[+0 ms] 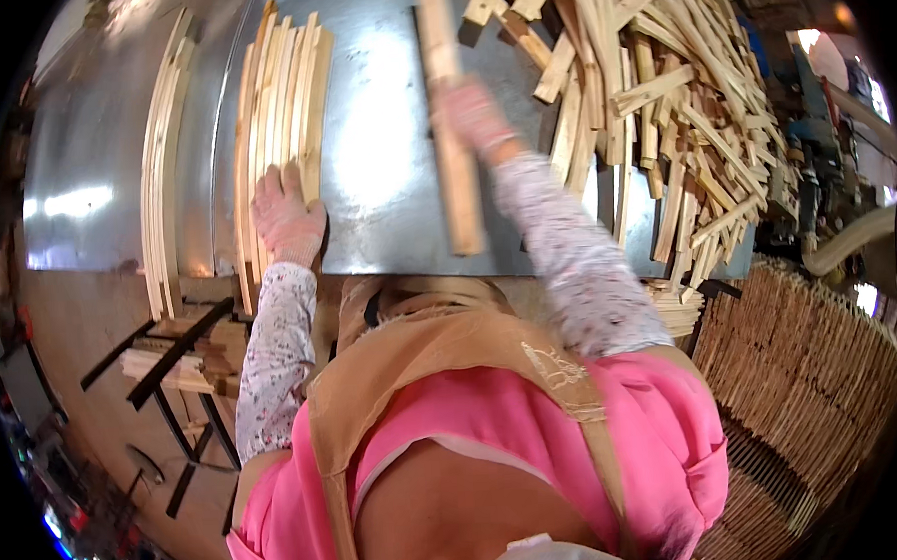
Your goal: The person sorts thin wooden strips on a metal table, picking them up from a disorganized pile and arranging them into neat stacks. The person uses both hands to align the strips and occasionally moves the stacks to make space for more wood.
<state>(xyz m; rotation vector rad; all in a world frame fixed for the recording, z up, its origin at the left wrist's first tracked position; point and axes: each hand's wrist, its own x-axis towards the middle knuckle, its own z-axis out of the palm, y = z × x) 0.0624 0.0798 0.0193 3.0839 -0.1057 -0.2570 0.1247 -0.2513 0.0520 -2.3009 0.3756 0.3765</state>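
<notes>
A wooden stick (460,194) is held lengthwise above or on the table (382,243), left of the loose pile of sticks (702,119); which of the two cannot be told. It is clamped in the grip of the right hand (473,117), blurred. The left hand (288,215) is laid across the near part of a row of sticks (285,97), its grip apart, fingers pointed far. A narrower row (166,152) is set farther left, its near end jutting past the table edge.
</notes>
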